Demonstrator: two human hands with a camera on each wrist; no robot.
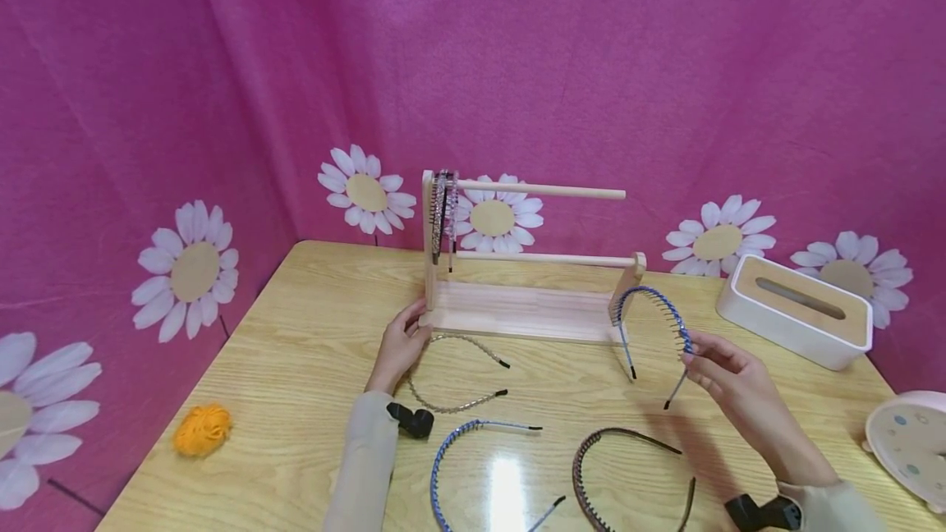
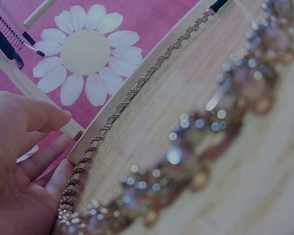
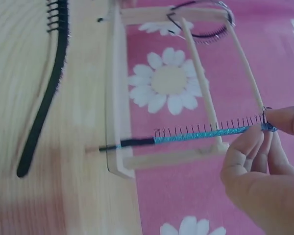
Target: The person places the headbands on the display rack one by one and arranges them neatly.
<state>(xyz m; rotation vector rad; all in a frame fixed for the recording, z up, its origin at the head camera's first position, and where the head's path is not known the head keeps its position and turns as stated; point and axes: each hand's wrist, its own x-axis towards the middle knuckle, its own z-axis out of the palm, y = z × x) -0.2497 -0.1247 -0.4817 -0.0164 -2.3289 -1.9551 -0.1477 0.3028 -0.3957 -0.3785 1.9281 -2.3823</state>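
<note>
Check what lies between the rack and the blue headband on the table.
A beaded headband lies between the rack and that blue headband in the head view.

Bright head view, counter [image 1: 507,491] glaring white at 6 o'clock; dim left wrist view, beads [image 2: 188,164] blurred toward 4 o'clock.

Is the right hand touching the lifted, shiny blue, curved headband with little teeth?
Touching. The right wrist view shows the right hand pinching the blue toothed headband in its fingertips.
</note>
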